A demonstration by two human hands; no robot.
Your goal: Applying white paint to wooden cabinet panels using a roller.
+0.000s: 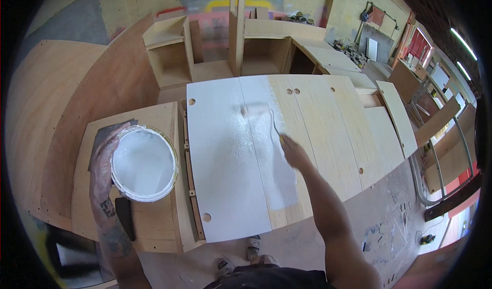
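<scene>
My right hand (293,150) is wrapped round the handle of a paint roller (254,109). The roller's white sleeve lies against the painted surface near the far end, across the seam between two panels. The left panel (215,176) is coated white, with a wet sheen in the middle. White covers only part of the second panel (282,216), which shows bare pale wood along its right side and near end. On the left, my left hand (106,150) grips the side of a round bucket (143,168) of white paint. Whether the bucket rests on the plywood below is unclear.
Bare wooden panels (328,135) with round holes continue to the right. A plywood box (154,232) stands under the bucket, with a dark flat bar (124,217) on it. Unfinished cabinets (169,63) line the back. A curved metal frame (428,196) stands at right.
</scene>
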